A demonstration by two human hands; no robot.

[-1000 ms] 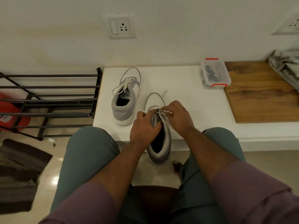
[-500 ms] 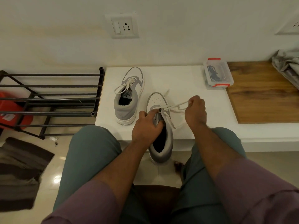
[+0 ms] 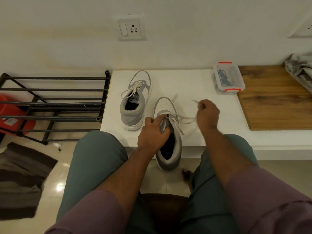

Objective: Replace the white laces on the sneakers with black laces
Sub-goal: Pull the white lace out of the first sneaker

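Two grey and white sneakers are on the white ledge (image 3: 185, 81). The far sneaker (image 3: 135, 102) stands laced with a white lace. The near sneaker (image 3: 168, 132) hangs over the ledge's front edge. My left hand (image 3: 152, 132) grips its tongue and collar. My right hand (image 3: 207, 114) is out to the right, pinching the white lace (image 3: 184, 118), which stretches from the eyelets to my fingers. A clear plastic box (image 3: 228, 78) with red clips holds dark laces at the back right.
A black metal shoe rack (image 3: 50, 102) stands left of the ledge, with a red object (image 3: 10, 114) behind it. A wooden board (image 3: 276, 98) lies right of the box, with grey cloth (image 3: 300, 68) on it. A dark mat (image 3: 20, 179) lies on the floor.
My right hand has pulled the white lace out to the right and further from the sneaker. My left hand stays on the near sneaker.
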